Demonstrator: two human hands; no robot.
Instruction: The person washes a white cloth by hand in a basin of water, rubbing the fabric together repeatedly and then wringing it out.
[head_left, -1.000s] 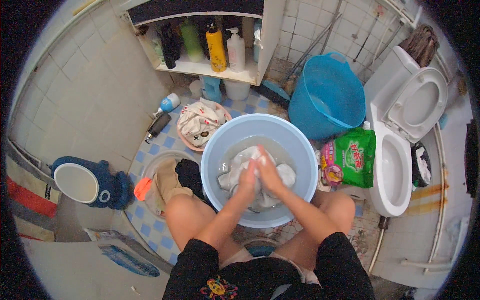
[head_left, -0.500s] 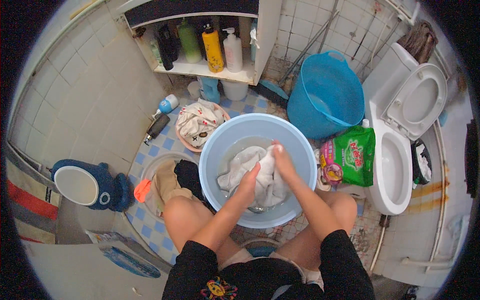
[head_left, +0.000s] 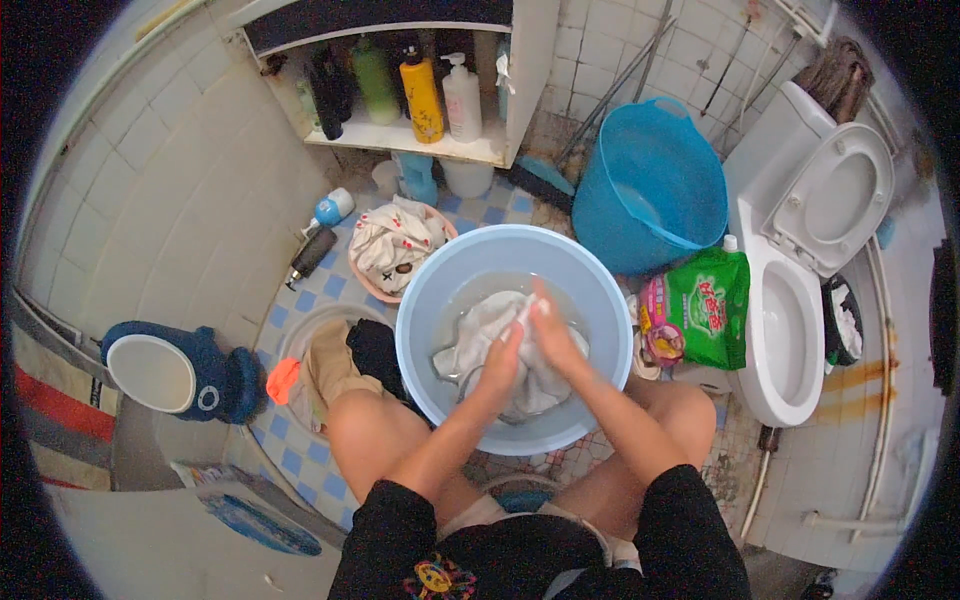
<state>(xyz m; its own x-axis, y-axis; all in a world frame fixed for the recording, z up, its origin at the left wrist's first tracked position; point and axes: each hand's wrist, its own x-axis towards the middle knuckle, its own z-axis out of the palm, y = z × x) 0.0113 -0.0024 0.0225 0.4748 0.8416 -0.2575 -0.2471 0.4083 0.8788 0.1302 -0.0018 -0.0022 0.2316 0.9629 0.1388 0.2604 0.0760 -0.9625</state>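
A light blue basin (head_left: pixel 418 365) stands between my knees, with water and a soaked white garment (head_left: pixel 483 328) in it. My left hand (head_left: pixel 501 358) grips part of the garment near the middle of the basin, thumb uppermost, its other fingers mostly hidden by the cloth. Close beside it, my right hand (head_left: pixel 552 336) grips a bunched fold of the same white fabric, slightly smeared by motion. The rest of the garment spreads in the water under and around both hands. Its exact kind cannot be made out.
Left of the basin are a pink tub of patterned clothes (head_left: pixel 398 245) and a clear tub with beige and black clothes (head_left: pixel 335 365). A large blue bucket (head_left: pixel 650 200), a green detergent pouch (head_left: pixel 708 305) and a toilet (head_left: pixel 785 340) stand right. A bottle shelf (head_left: pixel 470 148) is ahead.
My right hand has come down and left, nearer my left hand. The raised fold of white fabric between them has sunk and bunched closer together.
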